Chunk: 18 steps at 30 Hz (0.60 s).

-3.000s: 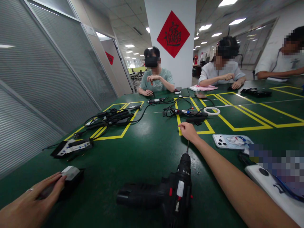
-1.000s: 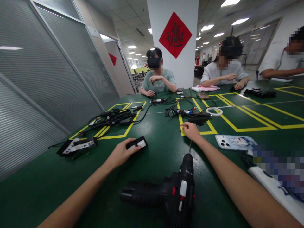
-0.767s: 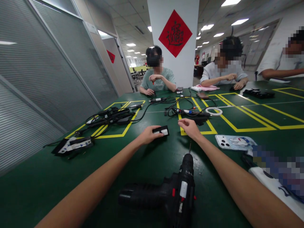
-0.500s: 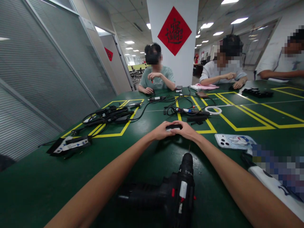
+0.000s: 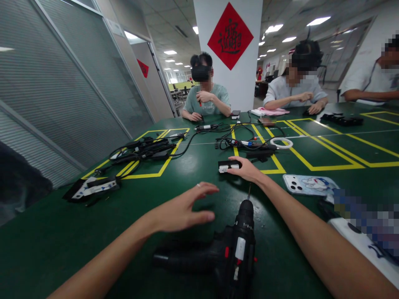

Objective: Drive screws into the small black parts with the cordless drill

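A small black block with a white label (image 5: pixel 227 166) lies on the green table (image 5: pixel 193 166) ahead of me. My right hand (image 5: pixel 246 169) rests at its right end, fingers closed on its edge. My left hand (image 5: pixel 183 209) hovers open above the table, fingers spread, holding nothing, just left of a black cordless drill (image 5: pixel 230 249). The drill lies on its side close to me, its bit pointing away toward my right wrist.
A phone in a printed case (image 5: pixel 307 185) lies right of my forearm. Black cables and adapters (image 5: pixel 143 151) sit in yellow-taped squares at left, another black-and-white part (image 5: pixel 93 187) nearer. A white tape ring (image 5: pixel 281 143) lies further back. Three people sit across the table.
My left hand carried the black block from the near left across to my right hand, let go of it, and has drawn back open toward the drill. My right hand now holds the block.
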{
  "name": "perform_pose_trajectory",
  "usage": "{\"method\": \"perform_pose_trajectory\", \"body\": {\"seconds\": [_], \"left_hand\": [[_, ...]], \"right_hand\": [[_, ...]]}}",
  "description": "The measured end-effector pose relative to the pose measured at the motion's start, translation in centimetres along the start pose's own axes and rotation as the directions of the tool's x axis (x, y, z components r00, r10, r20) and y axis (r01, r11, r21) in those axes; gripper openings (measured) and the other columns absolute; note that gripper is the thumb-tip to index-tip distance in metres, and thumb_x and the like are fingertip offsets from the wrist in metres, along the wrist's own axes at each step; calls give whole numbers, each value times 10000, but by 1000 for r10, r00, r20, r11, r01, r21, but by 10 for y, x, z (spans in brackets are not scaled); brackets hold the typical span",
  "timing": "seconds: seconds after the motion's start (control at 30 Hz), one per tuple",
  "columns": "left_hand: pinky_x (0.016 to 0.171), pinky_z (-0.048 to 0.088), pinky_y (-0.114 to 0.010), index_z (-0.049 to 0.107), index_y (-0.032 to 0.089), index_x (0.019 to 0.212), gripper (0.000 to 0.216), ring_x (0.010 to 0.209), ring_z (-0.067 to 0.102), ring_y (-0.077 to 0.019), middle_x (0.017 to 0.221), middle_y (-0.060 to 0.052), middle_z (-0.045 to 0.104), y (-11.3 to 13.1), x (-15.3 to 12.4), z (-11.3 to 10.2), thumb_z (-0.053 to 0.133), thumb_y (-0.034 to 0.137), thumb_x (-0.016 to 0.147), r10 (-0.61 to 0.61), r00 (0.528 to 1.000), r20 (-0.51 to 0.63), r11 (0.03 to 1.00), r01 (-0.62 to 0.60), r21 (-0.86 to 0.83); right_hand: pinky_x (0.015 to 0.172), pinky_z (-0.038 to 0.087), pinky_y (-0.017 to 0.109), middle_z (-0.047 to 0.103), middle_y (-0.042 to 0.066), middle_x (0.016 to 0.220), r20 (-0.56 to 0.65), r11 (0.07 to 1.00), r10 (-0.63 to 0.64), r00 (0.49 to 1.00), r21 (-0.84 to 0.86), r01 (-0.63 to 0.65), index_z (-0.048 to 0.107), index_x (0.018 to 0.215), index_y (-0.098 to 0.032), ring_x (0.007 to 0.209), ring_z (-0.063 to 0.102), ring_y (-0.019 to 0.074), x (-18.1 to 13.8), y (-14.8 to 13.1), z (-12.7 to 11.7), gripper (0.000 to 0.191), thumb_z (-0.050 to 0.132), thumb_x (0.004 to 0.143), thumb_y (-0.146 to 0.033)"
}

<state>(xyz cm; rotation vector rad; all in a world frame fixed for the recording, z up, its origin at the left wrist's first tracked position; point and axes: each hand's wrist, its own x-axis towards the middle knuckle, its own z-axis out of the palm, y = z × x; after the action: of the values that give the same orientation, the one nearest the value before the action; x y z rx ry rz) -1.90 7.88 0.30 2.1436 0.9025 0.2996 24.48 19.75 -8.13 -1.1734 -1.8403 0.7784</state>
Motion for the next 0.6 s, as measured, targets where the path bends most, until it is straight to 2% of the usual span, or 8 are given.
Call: {"method": "perform_pose_trajectory", "body": {"seconds": [0.07,0.1,0.17,0.27,0.47,0.6], "left_hand": [[1074,316,-462,325,301,1397,767,1283,389,-298,1456,-70,350,20,-36,16,672,368,717,-44,989,144,997,34,76],[1075,308,-477,287,303,1416,856,1287,380,-320,1468,-75,338,26,-48,25,707,338,671,-63,983,172,991,41,129],[1099,251,-503,231,291,1441,898,1319,332,-333,1481,-86,321,34,-60,42,667,225,659,-103,987,119,964,70,257],[1097,234,-522,197,266,1453,888,1325,325,-333,1478,-113,322,41,-60,55,582,163,660,-150,987,61,917,116,382],[973,385,-525,245,183,1444,818,1172,491,-354,1350,-185,477,56,-46,63,520,180,674,-212,975,72,865,153,478],[851,463,-469,409,176,1344,715,970,595,-323,1108,-154,628,47,-41,76,564,220,648,-224,975,-17,845,203,495]], "right_hand": [[787,468,315,628,85,1084,18,1000,16,1000,8,-16,557,1221,-165,856,602,178,-1,1,0,623,716,663,-394],[777,469,312,628,83,1077,25,1000,23,999,12,-23,550,1226,-166,842,602,174,-1,1,0,631,717,662,-393],[778,468,307,625,80,1080,31,999,26,999,21,-27,540,1232,-167,840,602,168,-2,1,0,640,722,656,-382],[811,457,305,612,81,1112,28,999,21,999,38,-22,529,1235,-163,880,595,168,-2,0,1,648,729,650,-358],[773,451,284,629,47,1012,46,999,16,999,45,-18,570,1149,-166,833,582,155,-2,-4,0,529,710,664,-325],[729,443,272,627,26,949,61,998,28,998,47,-31,581,1108,-172,783,571,147,-2,-4,-1,470,689,684,-341]]}}
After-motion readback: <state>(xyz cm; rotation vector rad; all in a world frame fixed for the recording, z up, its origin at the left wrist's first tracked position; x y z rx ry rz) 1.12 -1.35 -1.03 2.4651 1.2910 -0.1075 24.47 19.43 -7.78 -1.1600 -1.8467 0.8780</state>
